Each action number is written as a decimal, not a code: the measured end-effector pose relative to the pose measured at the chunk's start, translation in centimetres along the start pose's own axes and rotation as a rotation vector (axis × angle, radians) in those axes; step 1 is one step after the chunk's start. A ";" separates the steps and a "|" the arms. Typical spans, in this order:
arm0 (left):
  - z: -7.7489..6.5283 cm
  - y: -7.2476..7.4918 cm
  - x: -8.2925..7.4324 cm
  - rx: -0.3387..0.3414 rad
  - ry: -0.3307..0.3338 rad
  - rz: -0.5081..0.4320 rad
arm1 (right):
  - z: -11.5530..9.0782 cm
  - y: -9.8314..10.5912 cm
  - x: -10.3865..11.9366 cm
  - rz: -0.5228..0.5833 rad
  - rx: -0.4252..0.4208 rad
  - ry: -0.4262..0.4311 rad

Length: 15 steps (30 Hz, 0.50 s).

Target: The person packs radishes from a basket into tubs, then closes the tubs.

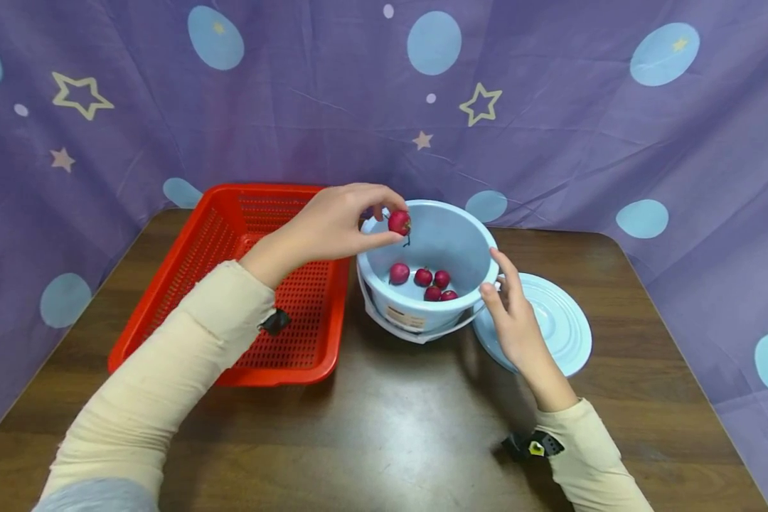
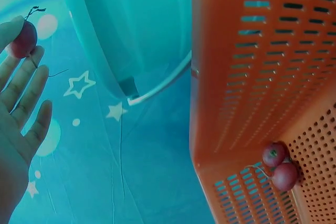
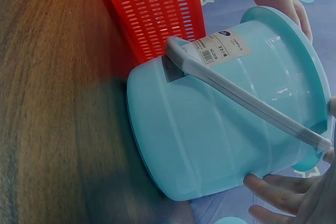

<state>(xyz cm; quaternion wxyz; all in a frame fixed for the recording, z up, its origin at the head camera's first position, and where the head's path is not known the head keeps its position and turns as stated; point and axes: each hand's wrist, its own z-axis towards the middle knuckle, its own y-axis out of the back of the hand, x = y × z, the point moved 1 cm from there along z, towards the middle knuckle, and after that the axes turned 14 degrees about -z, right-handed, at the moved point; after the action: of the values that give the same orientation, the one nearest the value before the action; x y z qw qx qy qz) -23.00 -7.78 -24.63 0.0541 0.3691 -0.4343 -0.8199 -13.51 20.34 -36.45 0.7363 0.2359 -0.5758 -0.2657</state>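
My left hand (image 1: 348,217) pinches a small round red radish (image 1: 400,222) between thumb and fingers, above the left rim of a light blue bucket (image 1: 416,313). In the left wrist view, a dark stalk tops the radish and a thin root trails below. Several red radishes (image 1: 423,276) lie on the bucket's floor. The right hand (image 1: 515,320) holds the bucket at its right rim, beside the handle joint; in the right wrist view, its fingers (image 3: 278,195) touch the outer wall. Two more radishes (image 2: 284,176) rest in a corner of the red basket (image 2: 205,103).
The slotted red basket (image 1: 329,355) stands left of the bucket, partly covered by the left arm. A light blue lid (image 1: 566,320) lies flat on the wooden table (image 1: 371,441) to the right. The bucket's handle (image 3: 247,98) hangs down its front. A purple patterned cloth (image 1: 550,142) hangs behind.
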 end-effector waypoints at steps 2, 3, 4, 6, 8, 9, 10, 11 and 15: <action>0.3 -0.2 -0.2 0.018 0.002 0.008 | 0.0 0.0 0.0 0.004 0.000 0.001; 0.4 -0.3 -0.3 0.026 0.006 0.014 | 0.0 0.0 0.0 0.003 0.000 0.001; 0.4 -0.4 -0.3 0.035 0.009 0.020 | 0.0 0.0 0.0 0.002 0.000 0.002; 0.6 -0.7 -0.4 0.057 0.016 0.027 | 0.0 0.0 0.0 0.000 -0.001 0.002; 0.7 -1.0 -0.3 0.087 0.021 0.037 | -0.1 0.0 0.0 -0.002 -0.001 0.000; 0.7 -1.2 -0.3 0.106 0.024 0.042 | -0.1 0.0 0.0 -0.001 -0.001 0.000; 0.7 -1.4 -0.2 0.125 0.028 0.043 | -0.1 0.0 0.0 0.005 0.000 0.000; 0.7 -1.6 -0.1 0.147 0.032 0.047 | -0.1 0.0 0.0 0.008 0.000 0.000; 0.7 -2.3 0.2 0.219 0.052 0.061 | -0.1 0.0 0.0 0.017 0.001 0.003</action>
<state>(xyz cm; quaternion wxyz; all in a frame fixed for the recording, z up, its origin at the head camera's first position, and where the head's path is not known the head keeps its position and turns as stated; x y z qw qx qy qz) -23.01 -5.96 -26.23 0.0493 0.3805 -0.5308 -0.7556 -13.45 20.33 -36.50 0.7392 0.2317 -0.5769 -0.2590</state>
